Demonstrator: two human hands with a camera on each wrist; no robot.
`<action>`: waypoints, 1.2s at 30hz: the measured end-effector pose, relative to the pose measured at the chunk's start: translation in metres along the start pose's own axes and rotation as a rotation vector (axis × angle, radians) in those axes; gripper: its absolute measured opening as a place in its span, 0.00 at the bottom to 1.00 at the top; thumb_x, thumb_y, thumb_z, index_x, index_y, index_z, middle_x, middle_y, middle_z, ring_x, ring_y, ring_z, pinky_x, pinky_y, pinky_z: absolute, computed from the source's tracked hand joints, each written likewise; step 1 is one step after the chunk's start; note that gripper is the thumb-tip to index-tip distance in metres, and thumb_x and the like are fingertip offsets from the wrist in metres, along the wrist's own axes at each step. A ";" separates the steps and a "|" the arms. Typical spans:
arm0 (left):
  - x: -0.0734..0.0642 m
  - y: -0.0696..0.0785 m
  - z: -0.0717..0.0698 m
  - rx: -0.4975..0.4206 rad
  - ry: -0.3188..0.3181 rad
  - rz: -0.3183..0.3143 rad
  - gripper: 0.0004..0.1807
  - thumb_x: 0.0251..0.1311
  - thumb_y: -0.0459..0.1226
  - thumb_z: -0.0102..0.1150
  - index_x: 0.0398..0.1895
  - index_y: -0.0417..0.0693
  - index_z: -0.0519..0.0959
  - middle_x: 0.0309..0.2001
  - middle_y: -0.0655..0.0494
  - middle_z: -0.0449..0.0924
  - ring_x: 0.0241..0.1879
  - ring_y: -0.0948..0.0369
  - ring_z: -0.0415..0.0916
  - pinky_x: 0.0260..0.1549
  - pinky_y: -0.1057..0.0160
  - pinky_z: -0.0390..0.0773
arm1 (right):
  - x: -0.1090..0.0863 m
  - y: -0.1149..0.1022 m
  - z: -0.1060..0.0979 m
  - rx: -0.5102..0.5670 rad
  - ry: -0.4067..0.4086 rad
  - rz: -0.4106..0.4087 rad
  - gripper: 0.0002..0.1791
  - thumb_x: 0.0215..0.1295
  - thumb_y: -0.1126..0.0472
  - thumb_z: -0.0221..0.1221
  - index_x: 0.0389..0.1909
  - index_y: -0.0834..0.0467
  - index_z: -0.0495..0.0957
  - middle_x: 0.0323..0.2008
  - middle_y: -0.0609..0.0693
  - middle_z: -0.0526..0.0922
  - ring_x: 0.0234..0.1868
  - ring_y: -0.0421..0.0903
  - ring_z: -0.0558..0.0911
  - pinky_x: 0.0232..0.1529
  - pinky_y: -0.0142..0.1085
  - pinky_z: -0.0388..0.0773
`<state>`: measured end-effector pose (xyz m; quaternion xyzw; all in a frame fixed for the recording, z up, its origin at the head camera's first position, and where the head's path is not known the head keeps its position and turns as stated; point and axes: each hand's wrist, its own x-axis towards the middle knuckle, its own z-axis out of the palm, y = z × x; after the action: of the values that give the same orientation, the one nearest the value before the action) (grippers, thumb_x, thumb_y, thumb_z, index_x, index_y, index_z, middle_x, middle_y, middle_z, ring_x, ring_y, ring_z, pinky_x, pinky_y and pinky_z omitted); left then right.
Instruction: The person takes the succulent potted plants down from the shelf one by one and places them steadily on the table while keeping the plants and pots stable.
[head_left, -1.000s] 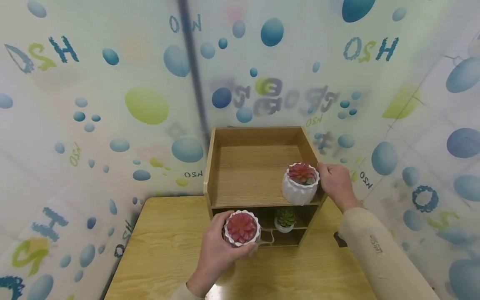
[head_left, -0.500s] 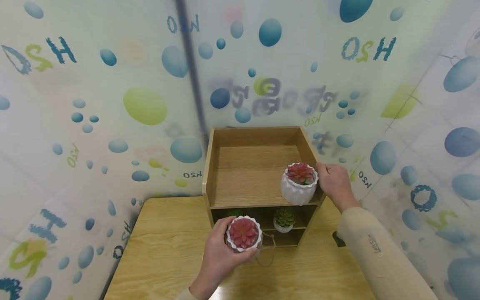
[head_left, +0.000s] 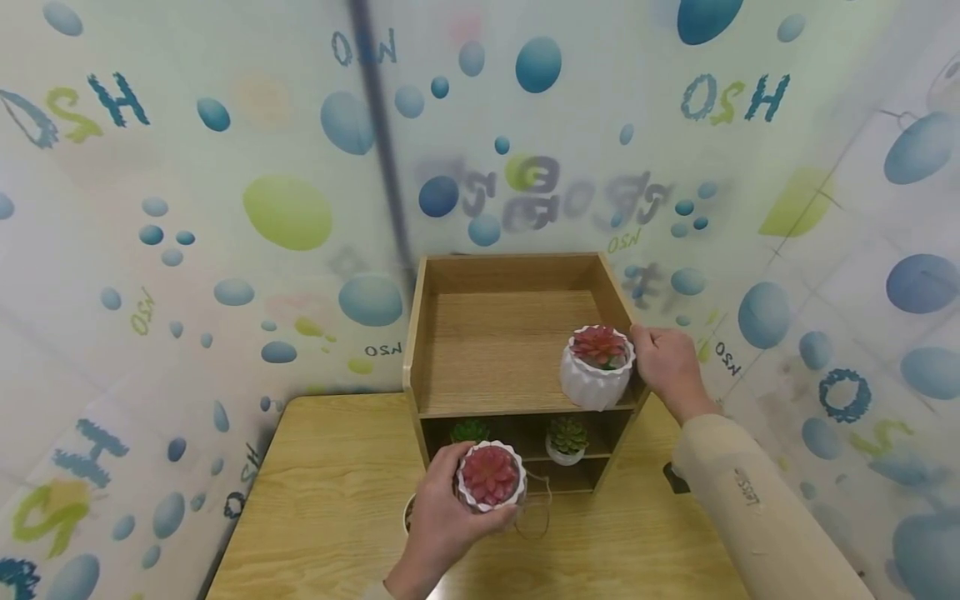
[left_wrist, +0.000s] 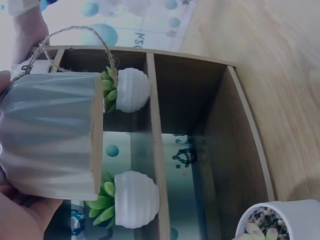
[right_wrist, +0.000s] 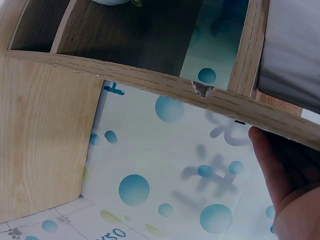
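My left hand (head_left: 450, 517) grips a white fluted pot with a red succulent (head_left: 491, 476), held in front of the wooden shelf (head_left: 510, 414). Twine hangs from this pot, and the left wrist view shows its side and bottom edge (left_wrist: 96, 140). At the shelf's right side panel, my right hand (head_left: 671, 371) holds the edge; in the right wrist view some of its fingers are hidden by the panel (right_wrist: 165, 87). Just beside that hand, a second white pot with a red succulent (head_left: 597, 379) stands on the top level.
Two small green succulents, one left (head_left: 470, 431) and one right (head_left: 567, 442), stand in white pots on the middle level. On the wooden table (head_left: 330, 492), another white pot (left_wrist: 305, 220) with pebbles stands near the shelf. A black object (head_left: 677, 478) lies at right.
My left hand has drawn the potted red succulent slightly down and right, away from the shelf. The left green succulent has come into sight behind it. My right hand stays at the side panel.
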<state>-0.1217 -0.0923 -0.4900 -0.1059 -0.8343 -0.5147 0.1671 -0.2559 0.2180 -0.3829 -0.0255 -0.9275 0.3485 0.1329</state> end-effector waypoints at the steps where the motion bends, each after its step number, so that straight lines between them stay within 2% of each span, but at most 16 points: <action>1: -0.001 -0.001 0.001 -0.001 -0.002 -0.002 0.43 0.32 0.46 0.89 0.57 0.48 0.79 0.47 0.65 0.79 0.46 0.64 0.80 0.48 0.59 0.84 | 0.000 0.000 0.000 0.000 -0.001 0.001 0.33 0.81 0.49 0.41 0.10 0.54 0.65 0.14 0.48 0.66 0.28 0.52 0.72 0.27 0.39 0.65; 9: -0.004 -0.009 0.006 0.057 -0.002 0.001 0.42 0.33 0.51 0.88 0.56 0.49 0.79 0.45 0.66 0.78 0.45 0.64 0.79 0.45 0.58 0.84 | 0.000 0.000 0.003 0.004 0.004 0.015 0.32 0.80 0.49 0.42 0.10 0.54 0.64 0.13 0.47 0.63 0.25 0.51 0.70 0.26 0.39 0.64; 19: -0.007 -0.016 0.013 0.091 0.016 0.007 0.42 0.31 0.51 0.88 0.54 0.49 0.80 0.44 0.67 0.78 0.44 0.64 0.78 0.44 0.59 0.83 | -0.001 -0.001 0.001 0.018 -0.008 0.021 0.32 0.81 0.48 0.42 0.11 0.54 0.63 0.13 0.46 0.63 0.24 0.50 0.69 0.25 0.39 0.63; 29: -0.010 -0.020 0.017 0.061 -0.015 -0.052 0.43 0.32 0.50 0.88 0.55 0.47 0.79 0.45 0.64 0.78 0.45 0.63 0.79 0.45 0.58 0.83 | -0.001 0.000 0.001 0.019 -0.011 0.027 0.32 0.81 0.48 0.41 0.11 0.53 0.64 0.13 0.46 0.63 0.23 0.50 0.68 0.25 0.39 0.63; 36: -0.013 -0.024 0.020 0.046 -0.013 -0.030 0.43 0.33 0.49 0.88 0.56 0.46 0.79 0.46 0.63 0.79 0.45 0.61 0.79 0.46 0.57 0.84 | -0.001 -0.001 0.000 0.020 -0.007 0.024 0.32 0.81 0.48 0.41 0.11 0.53 0.63 0.12 0.46 0.62 0.22 0.50 0.68 0.24 0.39 0.63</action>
<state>-0.1220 -0.0849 -0.5233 -0.0928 -0.8484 -0.4972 0.1564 -0.2549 0.2169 -0.3824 -0.0340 -0.9241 0.3593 0.1258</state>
